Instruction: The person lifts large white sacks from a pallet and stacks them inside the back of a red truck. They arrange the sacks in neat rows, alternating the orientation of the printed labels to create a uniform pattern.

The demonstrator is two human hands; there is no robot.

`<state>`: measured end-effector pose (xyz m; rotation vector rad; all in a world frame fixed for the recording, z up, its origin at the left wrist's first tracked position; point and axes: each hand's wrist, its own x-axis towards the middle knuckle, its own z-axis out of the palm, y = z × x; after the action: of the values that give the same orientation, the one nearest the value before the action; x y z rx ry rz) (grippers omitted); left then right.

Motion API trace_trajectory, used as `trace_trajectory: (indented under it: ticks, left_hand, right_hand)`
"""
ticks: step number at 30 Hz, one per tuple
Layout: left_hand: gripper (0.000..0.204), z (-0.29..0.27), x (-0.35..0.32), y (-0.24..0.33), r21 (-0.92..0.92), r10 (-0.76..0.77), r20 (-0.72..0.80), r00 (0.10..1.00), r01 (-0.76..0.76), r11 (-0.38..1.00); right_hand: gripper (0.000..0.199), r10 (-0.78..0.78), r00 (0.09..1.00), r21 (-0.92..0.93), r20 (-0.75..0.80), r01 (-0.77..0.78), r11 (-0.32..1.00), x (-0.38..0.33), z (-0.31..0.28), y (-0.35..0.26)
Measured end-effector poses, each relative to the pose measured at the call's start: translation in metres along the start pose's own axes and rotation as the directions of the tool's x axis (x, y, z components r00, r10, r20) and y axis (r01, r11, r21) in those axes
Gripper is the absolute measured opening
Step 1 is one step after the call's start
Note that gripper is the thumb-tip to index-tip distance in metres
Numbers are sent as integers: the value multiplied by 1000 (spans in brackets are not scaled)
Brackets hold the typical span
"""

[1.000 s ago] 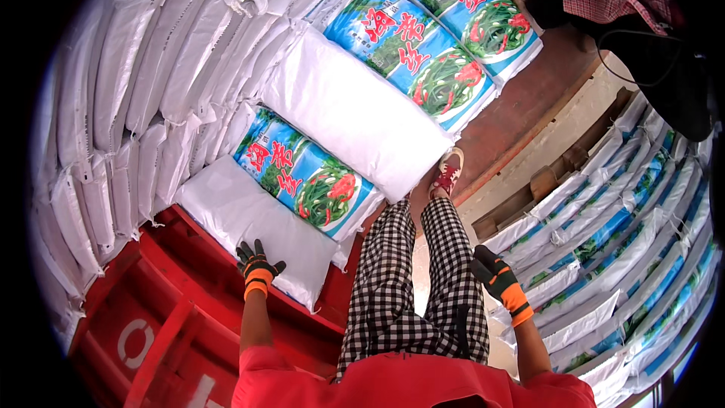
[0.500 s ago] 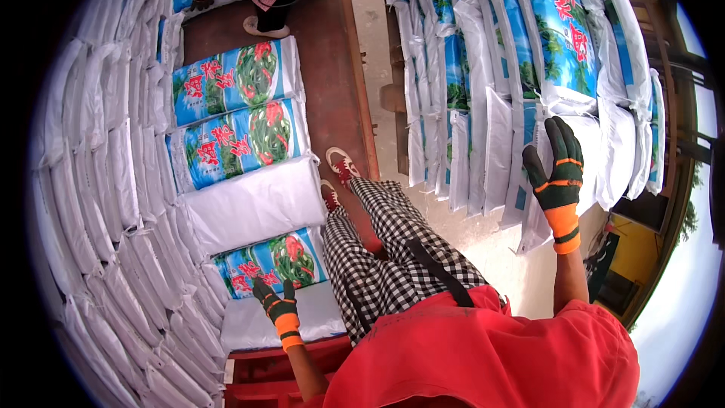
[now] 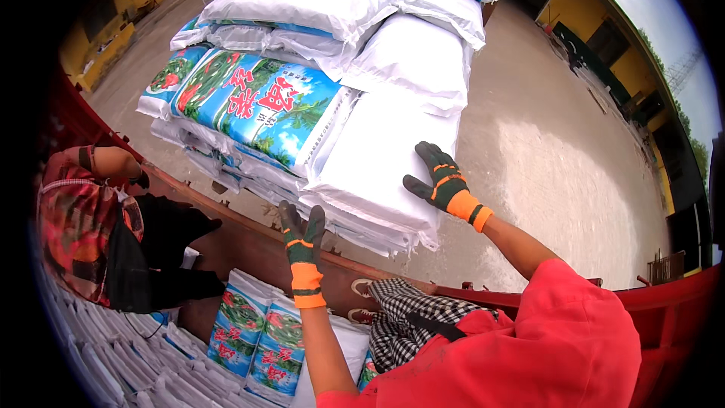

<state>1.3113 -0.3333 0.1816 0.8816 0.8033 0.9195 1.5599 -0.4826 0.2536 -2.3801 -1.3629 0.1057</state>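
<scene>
Pale concrete ground (image 3: 544,204) stretches along the right side of a stack of sacks (image 3: 377,233), whose near edge stands beside the red-brown metal platform (image 3: 253,245). A white sack (image 3: 381,155) lies at the stack's near right corner, alongside a blue printed sack (image 3: 257,102). The worker's 2 gloved hands flank it, fingers extended: right hand (image 3: 444,180) at its right edge, thumb wide, left hand (image 3: 303,240) near its front left corner. Contact cannot be told.

White sack (image 3: 381,159), flat on pile (image 3: 359,228)
</scene>
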Motion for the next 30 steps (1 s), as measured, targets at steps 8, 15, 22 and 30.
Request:
trace_trajectory:
  ticks: [8,15,22,30]
  left_hand:
    - [95,118,42,-33,120,8,-318,948,32,992]
    - [59,-40,-89,-46,627,451,-39,892,-329,706]
    - [101,-30,-26,30,904,-511,71,857,161,396]
    - [92,-130,-198,133,834,-409,-307,859,450,319]
  right_hand:
    - [107,767,641,749,36,-526,404,12,20,41]
    - [84,529,816,801,235,-470,370,-108,22,12]
    - [65,226,808,819,544,-451,-356,-91,46,19]
    - [67,-206,500,414,841,-841,-350,-163,19,-113]
